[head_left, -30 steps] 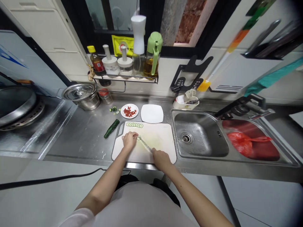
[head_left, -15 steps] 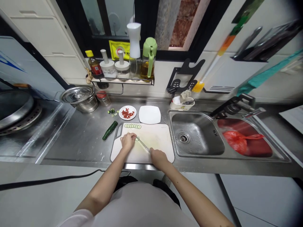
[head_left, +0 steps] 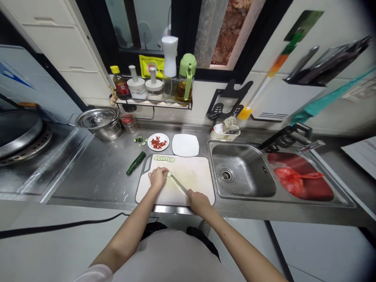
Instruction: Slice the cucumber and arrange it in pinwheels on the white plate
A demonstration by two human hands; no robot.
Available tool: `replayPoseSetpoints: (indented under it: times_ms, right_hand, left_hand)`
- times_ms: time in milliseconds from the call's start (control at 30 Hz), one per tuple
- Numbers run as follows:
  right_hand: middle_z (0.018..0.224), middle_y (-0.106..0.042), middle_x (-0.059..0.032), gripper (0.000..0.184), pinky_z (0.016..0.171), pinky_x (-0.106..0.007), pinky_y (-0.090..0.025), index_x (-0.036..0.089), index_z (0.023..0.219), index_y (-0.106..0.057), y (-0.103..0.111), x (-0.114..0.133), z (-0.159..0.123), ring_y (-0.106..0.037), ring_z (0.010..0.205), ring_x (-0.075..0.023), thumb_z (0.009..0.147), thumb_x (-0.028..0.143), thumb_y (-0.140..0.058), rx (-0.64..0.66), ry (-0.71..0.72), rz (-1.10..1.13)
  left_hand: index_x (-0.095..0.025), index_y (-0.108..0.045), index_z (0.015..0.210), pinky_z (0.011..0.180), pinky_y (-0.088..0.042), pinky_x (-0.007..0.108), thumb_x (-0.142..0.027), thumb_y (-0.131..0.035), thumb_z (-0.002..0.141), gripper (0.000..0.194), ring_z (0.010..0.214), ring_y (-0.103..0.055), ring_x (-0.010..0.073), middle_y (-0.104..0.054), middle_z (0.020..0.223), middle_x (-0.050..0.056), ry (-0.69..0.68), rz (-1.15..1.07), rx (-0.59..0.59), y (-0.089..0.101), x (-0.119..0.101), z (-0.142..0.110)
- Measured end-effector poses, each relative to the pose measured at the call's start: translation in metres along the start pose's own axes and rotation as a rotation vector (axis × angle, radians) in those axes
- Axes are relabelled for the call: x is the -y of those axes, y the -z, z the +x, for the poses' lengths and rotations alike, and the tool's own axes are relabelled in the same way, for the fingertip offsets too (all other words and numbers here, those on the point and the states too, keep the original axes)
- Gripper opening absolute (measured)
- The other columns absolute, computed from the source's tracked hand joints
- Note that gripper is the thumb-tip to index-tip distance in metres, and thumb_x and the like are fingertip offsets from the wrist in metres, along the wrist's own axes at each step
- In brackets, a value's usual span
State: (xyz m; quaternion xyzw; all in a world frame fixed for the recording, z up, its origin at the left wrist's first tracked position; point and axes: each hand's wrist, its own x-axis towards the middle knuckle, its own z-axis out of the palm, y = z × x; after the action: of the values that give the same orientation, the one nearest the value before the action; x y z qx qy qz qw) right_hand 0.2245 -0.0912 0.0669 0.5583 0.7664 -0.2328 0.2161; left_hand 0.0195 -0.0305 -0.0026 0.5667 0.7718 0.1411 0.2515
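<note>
My left hand is closed over a piece of cucumber on the white cutting board; its pale cut end shows beyond my fingertips, the rest lies hidden under the hand. Gripped by the handle in my right hand, a knife points up and left, its tip beside that cut end. A row of overlapping cucumber slices lies along the board's top left. Left of the board, on the steel counter, rests a dark green length of cucumber.
Behind the board stand a plate of chopped red pieces and a white square plate. Cucumber scraps lie near a lidded steel pot. To the right is a sink with a red plastic bag in its second basin.
The view has tipped up slightly, so everything sits a little lower. The knife blade has turned a little at the cucumber's cut end; both hands keep their holds.
</note>
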Motion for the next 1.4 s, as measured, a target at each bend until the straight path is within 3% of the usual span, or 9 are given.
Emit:
replayPoseSetpoints:
  times_ms: [600,1033,1400]
  right_hand:
    - [0.102,-0.068,-0.0172,0.032,0.076,-0.032,-0.045,0.012,0.115,-0.053,0.009,0.012,0.010,-0.065,0.101,-0.0257,0.089,0.007,-0.036,-0.024,0.021,-0.001]
    - [0.100,-0.069,-0.0163,0.033,0.074,-0.032,-0.043,0.014,0.118,-0.053,0.001,0.001,-0.001,-0.066,0.099,-0.0257,0.090,0.011,-0.035,0.025,-0.006,0.002]
    - [0.101,-0.069,-0.0166,0.029,0.076,-0.032,-0.044,0.014,0.116,-0.052,0.003,0.010,0.013,-0.066,0.099,-0.0250,0.092,0.012,-0.036,-0.006,0.006,-0.001]
  left_hand:
    - [-0.031,-0.073,0.092,0.087,-0.032,0.040,-0.030,-0.051,0.088,0.023,0.105,-0.058,0.0246,-0.070,0.106,0.004,-0.002,-0.012,0.007,0.001,0.000,0.000]
    - [-0.032,-0.073,0.092,0.088,-0.032,0.040,-0.028,-0.051,0.088,0.023,0.104,-0.058,0.0237,-0.070,0.106,0.003,0.004,-0.025,0.009,0.000,0.002,0.001]
    - [-0.032,-0.073,0.093,0.088,-0.032,0.039,-0.029,-0.052,0.088,0.022,0.106,-0.057,0.0242,-0.070,0.107,0.004,-0.004,-0.012,0.003,-0.001,0.003,0.002]
